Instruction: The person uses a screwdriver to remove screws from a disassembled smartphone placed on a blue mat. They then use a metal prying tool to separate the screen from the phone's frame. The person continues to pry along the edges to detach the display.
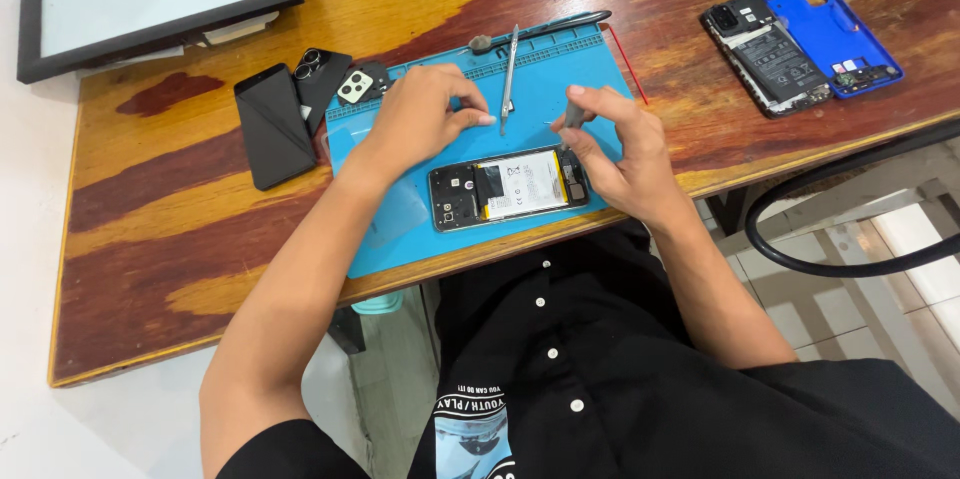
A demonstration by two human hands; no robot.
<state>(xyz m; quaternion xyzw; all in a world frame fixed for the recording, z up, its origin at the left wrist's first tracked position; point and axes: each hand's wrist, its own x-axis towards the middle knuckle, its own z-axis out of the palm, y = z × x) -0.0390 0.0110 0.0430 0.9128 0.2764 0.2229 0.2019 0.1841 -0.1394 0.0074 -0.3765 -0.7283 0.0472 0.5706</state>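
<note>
An opened phone [508, 189], back off and battery showing, lies on a blue mat [560, 89] near the tabletop [150, 229] edge. The right hand [615, 154] is just beyond its right end, fingers pinched on a small grey tool [574, 117]. The left hand [425, 119] rests on the mat, loosely curled, holding nothing. Tweezers [509, 79] lie between them. Farther left sit black covers [285, 114]; far right, another opened phone [768, 57] beside a blue shell [830, 34].
</note>
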